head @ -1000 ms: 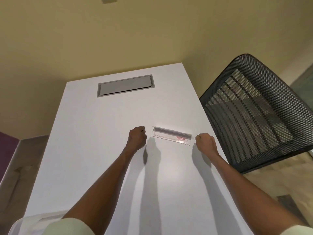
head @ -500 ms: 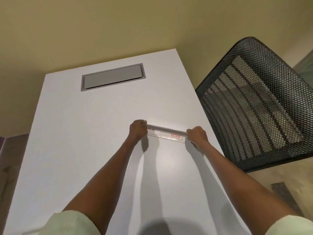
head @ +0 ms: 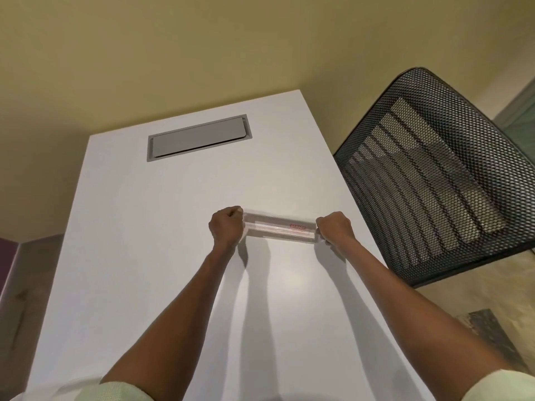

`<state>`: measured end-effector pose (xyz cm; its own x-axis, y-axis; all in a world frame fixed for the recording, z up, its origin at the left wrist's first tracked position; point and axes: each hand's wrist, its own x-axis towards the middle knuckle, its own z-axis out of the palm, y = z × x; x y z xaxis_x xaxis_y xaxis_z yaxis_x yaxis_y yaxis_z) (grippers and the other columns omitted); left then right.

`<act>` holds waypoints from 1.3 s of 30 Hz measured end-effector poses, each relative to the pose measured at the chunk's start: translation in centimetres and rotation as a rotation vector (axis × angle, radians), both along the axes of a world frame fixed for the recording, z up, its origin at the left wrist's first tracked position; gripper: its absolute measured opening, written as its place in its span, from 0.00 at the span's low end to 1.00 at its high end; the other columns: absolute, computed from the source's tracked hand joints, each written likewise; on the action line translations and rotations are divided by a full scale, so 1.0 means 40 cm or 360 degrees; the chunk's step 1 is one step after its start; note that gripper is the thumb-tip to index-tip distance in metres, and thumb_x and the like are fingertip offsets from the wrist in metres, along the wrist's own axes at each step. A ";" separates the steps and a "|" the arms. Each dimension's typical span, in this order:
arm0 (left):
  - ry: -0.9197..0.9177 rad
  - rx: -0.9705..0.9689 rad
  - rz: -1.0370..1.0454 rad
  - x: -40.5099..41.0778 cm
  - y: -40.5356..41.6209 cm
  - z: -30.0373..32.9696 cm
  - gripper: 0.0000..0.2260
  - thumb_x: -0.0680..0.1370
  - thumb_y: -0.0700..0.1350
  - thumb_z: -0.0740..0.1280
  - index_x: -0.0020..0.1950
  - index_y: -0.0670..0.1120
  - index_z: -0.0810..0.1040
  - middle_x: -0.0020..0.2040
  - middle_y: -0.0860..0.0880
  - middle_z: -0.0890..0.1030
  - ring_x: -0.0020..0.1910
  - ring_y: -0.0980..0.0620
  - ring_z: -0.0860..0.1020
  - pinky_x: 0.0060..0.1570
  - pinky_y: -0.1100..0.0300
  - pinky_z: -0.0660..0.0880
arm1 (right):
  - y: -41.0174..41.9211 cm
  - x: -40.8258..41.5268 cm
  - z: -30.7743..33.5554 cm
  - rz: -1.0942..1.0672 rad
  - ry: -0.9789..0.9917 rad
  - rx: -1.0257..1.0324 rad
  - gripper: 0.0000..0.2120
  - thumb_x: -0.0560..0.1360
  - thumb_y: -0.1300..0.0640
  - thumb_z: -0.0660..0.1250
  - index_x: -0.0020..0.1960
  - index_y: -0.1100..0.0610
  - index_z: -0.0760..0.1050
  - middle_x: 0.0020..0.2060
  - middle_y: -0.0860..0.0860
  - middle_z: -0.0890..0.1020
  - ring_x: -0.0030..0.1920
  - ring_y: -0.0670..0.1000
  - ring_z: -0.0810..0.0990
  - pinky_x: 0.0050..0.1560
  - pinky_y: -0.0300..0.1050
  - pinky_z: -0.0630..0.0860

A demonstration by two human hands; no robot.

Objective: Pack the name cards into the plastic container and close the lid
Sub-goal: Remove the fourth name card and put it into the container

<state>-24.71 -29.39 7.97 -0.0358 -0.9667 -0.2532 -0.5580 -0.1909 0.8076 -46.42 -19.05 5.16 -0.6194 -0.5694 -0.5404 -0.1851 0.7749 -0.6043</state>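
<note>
A long, narrow clear plastic container point(head: 279, 228) with a small red label near its right end lies on the white table point(head: 162, 256). My left hand point(head: 226, 230) grips its left end with curled fingers. At the other end, my right hand point(head: 334, 229) holds it the same way. The container sits between the two fists, low over or on the tabletop. Whether name cards are inside cannot be told through the clear plastic.
A grey rectangular cable flap point(head: 199, 137) is set into the table near its far edge. A black mesh office chair point(head: 440, 175) stands close against the table's right side. A beige wall rises behind the table.
Both hands have closed in from beside the container onto its two ends. The upright lid seen a second ago now lies flat. The view has shifted slightly.
</note>
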 end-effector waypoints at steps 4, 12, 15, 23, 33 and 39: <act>0.0290 0.0045 0.0339 0.047 0.030 0.027 0.05 0.72 0.45 0.70 0.37 0.49 0.84 0.38 0.51 0.85 0.37 0.52 0.80 0.48 0.58 0.77 | 0.019 0.032 0.042 -0.0018 -0.0065 -0.0118 0.14 0.71 0.55 0.61 0.45 0.64 0.79 0.42 0.58 0.83 0.43 0.60 0.81 0.41 0.50 0.78; 0.0897 0.0278 0.0646 0.134 0.116 0.094 0.05 0.69 0.33 0.74 0.43 0.39 0.82 0.39 0.43 0.83 0.39 0.47 0.81 0.49 0.57 0.79 | 0.092 0.109 0.113 -0.0138 -0.0073 -0.0384 0.06 0.68 0.60 0.61 0.33 0.57 0.74 0.29 0.56 0.72 0.32 0.53 0.68 0.33 0.44 0.66; 0.0983 0.0337 0.0666 0.166 0.145 0.099 0.11 0.70 0.32 0.73 0.52 0.35 0.81 0.44 0.40 0.83 0.42 0.46 0.83 0.48 0.58 0.80 | 0.127 0.132 0.115 -0.0168 -0.0072 -0.0479 0.09 0.69 0.60 0.63 0.32 0.62 0.74 0.29 0.60 0.70 0.32 0.50 0.67 0.34 0.43 0.65; 0.0742 0.0337 0.0294 0.250 0.210 0.096 0.12 0.73 0.32 0.71 0.56 0.37 0.80 0.46 0.41 0.82 0.44 0.48 0.80 0.50 0.58 0.78 | 0.207 0.168 0.123 -0.0228 -0.0168 -0.0564 0.07 0.71 0.66 0.70 0.48 0.67 0.82 0.39 0.62 0.83 0.33 0.51 0.76 0.40 0.46 0.80; 0.0121 0.0069 0.0226 0.288 0.298 0.020 0.08 0.69 0.38 0.74 0.46 0.47 0.85 0.41 0.51 0.86 0.41 0.54 0.82 0.50 0.60 0.77 | 0.270 0.216 0.067 -0.0079 0.0049 -0.0387 0.06 0.68 0.64 0.72 0.44 0.58 0.84 0.38 0.55 0.84 0.39 0.55 0.82 0.43 0.47 0.81; -0.0160 0.0067 0.0128 0.298 0.350 -0.032 0.08 0.69 0.37 0.72 0.45 0.46 0.86 0.41 0.50 0.86 0.39 0.53 0.81 0.41 0.64 0.73 | 0.303 0.250 0.031 0.0302 0.0342 -0.0250 0.17 0.64 0.68 0.64 0.25 0.57 0.59 0.27 0.54 0.59 0.31 0.50 0.55 0.30 0.46 0.53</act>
<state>-12.79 -15.37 6.71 0.0687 -0.9540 -0.2918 -0.6174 -0.2704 0.7387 -36.44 -6.93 6.40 -0.5849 -0.7515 -0.3054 -0.4534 0.6150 -0.6451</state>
